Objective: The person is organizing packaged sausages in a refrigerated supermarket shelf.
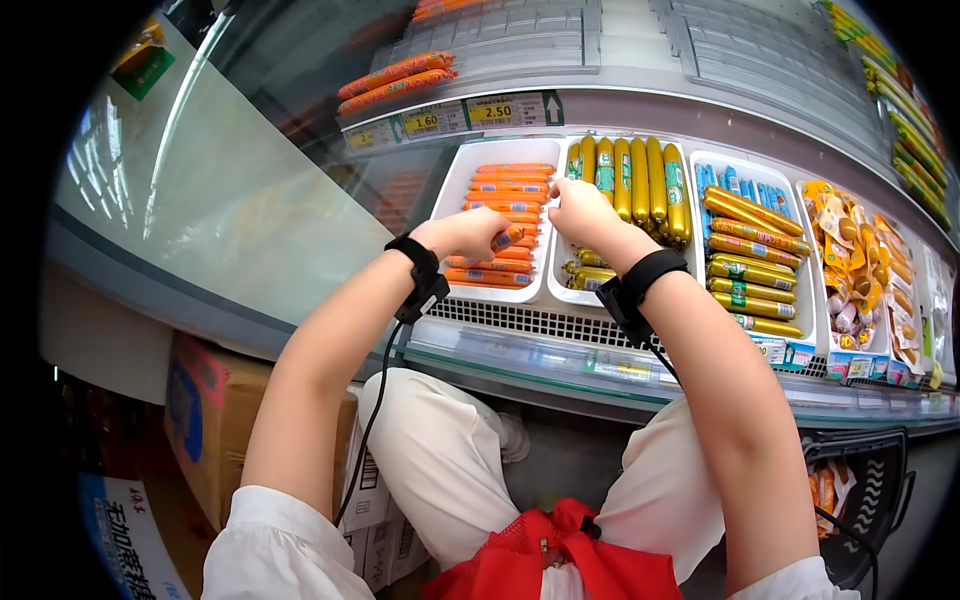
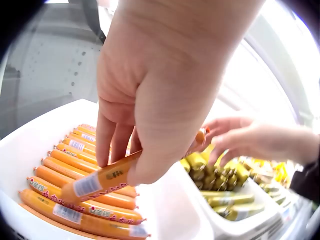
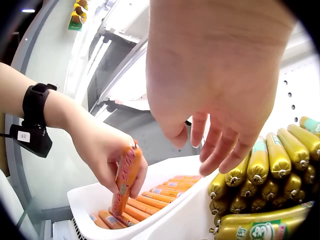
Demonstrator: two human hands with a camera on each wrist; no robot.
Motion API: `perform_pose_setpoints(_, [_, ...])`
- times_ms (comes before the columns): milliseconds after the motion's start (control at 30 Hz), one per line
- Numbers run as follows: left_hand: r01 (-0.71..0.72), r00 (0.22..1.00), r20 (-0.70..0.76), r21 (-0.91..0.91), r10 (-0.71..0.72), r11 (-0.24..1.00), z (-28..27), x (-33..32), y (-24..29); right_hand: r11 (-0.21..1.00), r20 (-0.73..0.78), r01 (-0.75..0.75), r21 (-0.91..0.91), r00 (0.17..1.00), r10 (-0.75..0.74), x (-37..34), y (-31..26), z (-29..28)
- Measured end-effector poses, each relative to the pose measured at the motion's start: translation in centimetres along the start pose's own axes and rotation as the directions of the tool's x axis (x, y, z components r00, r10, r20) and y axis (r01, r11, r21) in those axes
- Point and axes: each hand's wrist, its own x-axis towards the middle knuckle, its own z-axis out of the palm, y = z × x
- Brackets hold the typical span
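My left hand [image 1: 465,236] grips an orange-wrapped sausage [image 3: 128,175] between thumb and fingers. In the left wrist view this sausage [image 2: 102,181] slants over the others, its middle hidden behind my thumb. Below it, a white tray [image 2: 172,205] carries a row of similar orange sausages [image 2: 70,172]. My right hand [image 1: 588,212] hovers above the border between this tray and the one to its right. Its fingers [image 3: 212,147] bend loosely and hold nothing. Golden-wrapped sausages [image 3: 260,165] lie stacked beside and below that hand.
Farther right stand a tray of blue and golden sausages [image 1: 755,250] and packaged snacks [image 1: 850,250]. A shelf with price labels [image 1: 497,112] runs behind the trays. A glass-edged ledge [image 1: 560,365] runs in front. A black basket [image 1: 870,500] stands low on the right, cardboard boxes [image 1: 225,415] low on the left.
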Motion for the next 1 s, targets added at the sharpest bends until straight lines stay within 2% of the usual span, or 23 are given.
perform_pose_setpoints(33, [-0.054, 0.996, -0.075, -0.182, 0.041, 0.982, -0.6, -0.8, -0.1, 0.999, 0.015, 0.015, 0.046, 1.0, -0.015, -0.1, 0.0, -0.3])
perform_pose_setpoints(67, [-0.093, 0.989, -0.144, -0.365, 0.043, 0.926, -0.9, -1.7, -0.4, 0.993, 0.149, 0.025, 0.116, 0.988, -0.042, 0.0, -0.1, -0.7])
perform_pose_setpoints(100, [-0.142, 0.977, -0.211, -0.532, 0.032, 0.835, -1.2, -2.5, -0.5, 0.992, 0.142, 0.028, 0.12, 0.989, -0.045, -0.3, -0.2, -0.8])
perform_pose_setpoints(133, [-0.14, 0.977, -0.211, -0.526, 0.031, 0.839, -1.2, -3.3, -0.6, 0.98, 0.211, 0.058, 0.189, 0.973, -0.098, -0.7, -0.3, -0.7])
perform_pose_setpoints(167, [-0.164, 0.959, -0.277, -0.701, -0.053, 0.694, -1.5, -4.4, 0.0, 0.962, 0.273, 0.083, 0.259, 0.949, -0.155, -1.1, -0.3, -0.7])
perform_pose_setpoints(200, [-0.204, 0.935, -0.321, -0.834, -0.15, 0.512, -1.6, -5.3, 0.4, 0.952, 0.254, 0.119, 0.281, 0.948, -0.193, -1.1, -0.2, -0.2])
perform_pose_setpoints(233, [-0.204, 0.934, -0.323, -0.83, -0.15, 0.519, -1.3, -6.0, 0.7, 0.951, 0.247, 0.123, 0.284, 0.949, -0.197, -0.7, -0.2, -0.2])
perform_pose_setpoints(267, [-0.305, 0.902, -0.369, -0.913, -0.225, 0.273, -0.9, -6.6, 0.9, 0.905, 0.347, 0.046, 0.423, 0.914, -0.208, -0.4, -0.9, -0.9])
perform_pose_setpoints(300, [-0.408, 0.866, -0.392, -0.913, -0.31, 0.012, -0.4, -7.1, 1.0, 0.841, 0.44, -0.045, 0.539, 0.866, -0.236, -0.2, -1.5, -1.5])
perform_pose_setpoints(333, [-0.488, 0.847, -0.445, -0.868, -0.29, -0.093, 0.3, -7.4, 0.7, 0.82, 0.451, -0.083, 0.566, 0.864, -0.225, -0.5, -1.5, -2.4])
perform_pose_setpoints(367, [-0.494, 0.843, -0.451, -0.865, -0.293, -0.09, 0.7, -7.9, 1.0, 0.761, 0.446, -0.13, 0.635, 0.866, -0.224, -0.6, -1.7, -2.9])
perform_pose_setpoints(433, [-0.583, 0.799, -0.474, -0.762, -0.37, -0.281, 1.3, -8.0, 2.0, 0.728, 0.406, -0.094, 0.679, 0.875, -0.265, -0.2, -1.9, -3.5])
perform_pose_setpoints(567, [-0.687, 0.719, -0.506, -0.624, -0.477, -0.373, 2.3, -6.7, 1.7, 0.702, 0.316, -0.12, 0.702, 0.936, -0.156, 0.1, -2.4, -4.5])
perform_pose_setpoints(600, [-0.712, 0.681, -0.468, -0.604, -0.563, -0.359, 2.4, -6.1, 1.9, 0.717, 0.279, -0.103, 0.69, 0.951, -0.132, 0.2, -2.2, -4.6])
perform_pose_setpoints(633, [-0.718, 0.677, -0.478, -0.597, -0.56, -0.358, 2.7, -5.5, 1.7, 0.73, 0.236, -0.08, 0.678, 0.965, -0.114, 0.4, -2.3, -4.6])
perform_pose_setpoints(667, [-0.7, 0.687, -0.443, -0.617, -0.576, -0.36, 3.4, -4.8, 0.9, 0.787, 0.234, -0.046, 0.615, 0.964, -0.126, 0.7, -2.0, -4.6])
perform_pose_setpoints(700, [-0.684, 0.693, -0.409, -0.633, -0.593, -0.363, 3.6, -4.4, 0.6, 0.779, 0.189, -0.02, 0.627, 0.974, -0.127, 0.0, -2.8, -4.9])
perform_pose_setpoints(767, [-0.722, 0.652, -0.408, -0.592, -0.639, -0.359, 4.0, -3.7, 0.5, 0.793, 0.15, 0.024, 0.608, 0.978, -0.145, -0.8, -4.1, -5.2])
perform_pose_setpoints(833, [-0.732, 0.64, -0.365, -0.558, -0.676, -0.391, 4.3, -3.6, 0.5, 0.868, 0.206, 0.103, 0.485, 0.952, -0.228, -0.7, -5.4, -5.6])
perform_pose_setpoints(867, [-0.736, 0.639, -0.359, -0.542, -0.68, -0.406, 4.2, -3.7, 0.6, 0.898, 0.18, 0.148, 0.414, 0.954, -0.241, -0.8, -6.4, -6.0])
perform_pose_setpoints(933, [-0.789, 0.614, -0.485, -0.397, -0.623, -0.469, 3.3, -4.4, 0.5, 0.923, 0.159, 0.197, 0.33, 0.952, -0.261, -1.5, -8.9, -7.3])
perform_pose_setpoints(967, [-0.794, 0.608, -0.496, -0.383, -0.62, -0.472, 2.4, -5.1, 0.7, 0.89, 0.069, 0.246, 0.385, 0.953, -0.294, -2.0, -10.4, -8.2])
perform_pose_setpoints(1000, [-0.767, 0.633, -0.567, -0.367, -0.527, -0.527, 1.8, -5.8, 1.4, 0.853, -0.021, 0.295, 0.431, 0.948, -0.317, -2.1, -11.5, -9.0])
